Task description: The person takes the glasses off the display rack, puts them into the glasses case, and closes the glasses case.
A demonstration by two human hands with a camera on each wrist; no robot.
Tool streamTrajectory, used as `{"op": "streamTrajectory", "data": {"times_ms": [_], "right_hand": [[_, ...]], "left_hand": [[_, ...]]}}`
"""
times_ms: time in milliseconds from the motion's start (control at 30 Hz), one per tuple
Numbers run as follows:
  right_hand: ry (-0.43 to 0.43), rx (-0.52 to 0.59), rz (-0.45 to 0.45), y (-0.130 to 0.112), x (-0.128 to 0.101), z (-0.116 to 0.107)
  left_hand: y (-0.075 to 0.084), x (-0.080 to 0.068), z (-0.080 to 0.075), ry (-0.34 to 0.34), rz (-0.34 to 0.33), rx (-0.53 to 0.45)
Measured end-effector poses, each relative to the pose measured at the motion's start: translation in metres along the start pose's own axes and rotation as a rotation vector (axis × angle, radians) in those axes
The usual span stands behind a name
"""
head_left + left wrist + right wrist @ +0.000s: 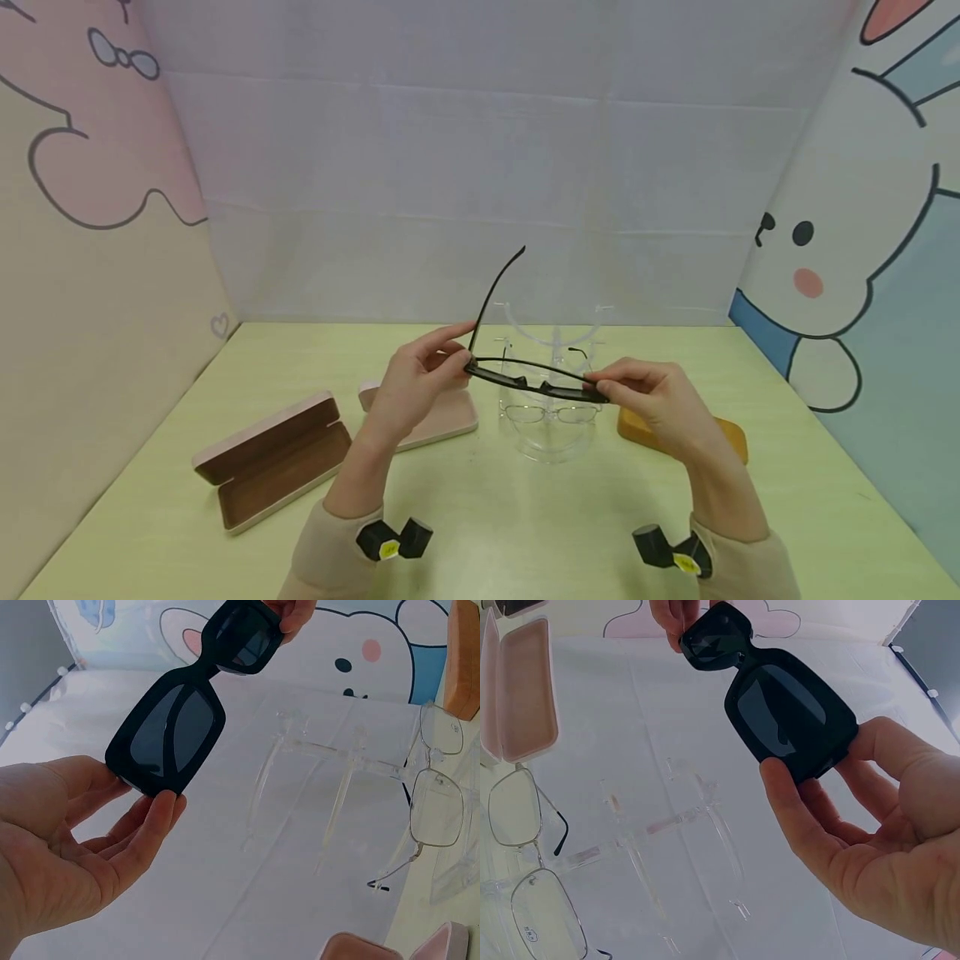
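A pair of black sunglasses [566, 392] is held up in the air between both hands. My left hand [408, 387] pinches one end of the frame near the hinge, its index finger along a temple that sticks out away from me. The other end is pinched by my right hand [656, 400]; the temple on that side lies folded along the frame. Dark lenses [784, 701] show in the right wrist view. Just beyond the sunglasses stands a clear display stand [557, 337], partly hidden, carrying thin metal-framed eyeglasses [436, 810] low down.
An open pink case [277, 492] with brown lining lies at the left. Another open pink case [442, 421] sits partly behind my left hand. A tan-orange case [731, 437] is partly covered by my right wrist. A white curtain [480, 167] closes off the table's back.
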State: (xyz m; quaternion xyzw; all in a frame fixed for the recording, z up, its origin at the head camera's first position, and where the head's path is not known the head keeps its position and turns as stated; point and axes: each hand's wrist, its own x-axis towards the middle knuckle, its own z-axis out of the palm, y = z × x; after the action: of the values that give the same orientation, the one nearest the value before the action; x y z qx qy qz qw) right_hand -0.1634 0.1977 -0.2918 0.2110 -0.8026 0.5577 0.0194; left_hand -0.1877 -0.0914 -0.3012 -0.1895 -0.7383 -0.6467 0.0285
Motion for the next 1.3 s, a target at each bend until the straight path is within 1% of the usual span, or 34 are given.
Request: {"op": "streamTrajectory", "data": {"times_ms": [67, 167, 367, 467, 633, 833, 1000, 1233, 1300], "right_hand": [[-0.001, 0.002, 0.002, -0.0002, 0.0003, -0.0001], [0.002, -0.009, 0.005, -0.0004, 0.0005, -0.0003], [0.024, -0.033, 0.001, 0.0002, 0.0012, -0.0013], [0.027, -0.034, 0.018, 0.0006, 0.0018, -0.0021], [0.033, -0.038, 0.064, 0.0017, 0.0032, -0.0036], [0.051, -0.023, 0.074, 0.0043, 0.0048, -0.0057], [0.058, -0.014, 0.083, 0.0046, 0.0049, -0.006], [0.063, -0.022, 0.095, 0.0056, 0.0062, -0.006], [0.064, -0.022, 0.101, 0.0061, 0.0067, -0.0058]], "left_hand": [[-0.0008, 0.0007, -0.0007, -0.017, 0.01, -0.002], [-0.0015, 0.0014, -0.002, -0.048, 0.022, 0.021], [-0.0027, 0.0014, -0.0018, -0.123, 0.066, 0.135], [-0.0034, 0.0014, -0.0008, -0.146, 0.097, 0.164], [-0.0031, 0.0009, 0.0, -0.184, 0.119, 0.19], [-0.0011, 0.0011, 0.0002, -0.225, 0.17, 0.267], [-0.0025, 0.001, -0.0025, -0.286, 0.201, 0.306], [0.0012, -0.0032, -0.0064, -0.383, 0.187, 0.381], [0.0017, -0.0034, -0.0067, -0.397, 0.192, 0.396]]}}
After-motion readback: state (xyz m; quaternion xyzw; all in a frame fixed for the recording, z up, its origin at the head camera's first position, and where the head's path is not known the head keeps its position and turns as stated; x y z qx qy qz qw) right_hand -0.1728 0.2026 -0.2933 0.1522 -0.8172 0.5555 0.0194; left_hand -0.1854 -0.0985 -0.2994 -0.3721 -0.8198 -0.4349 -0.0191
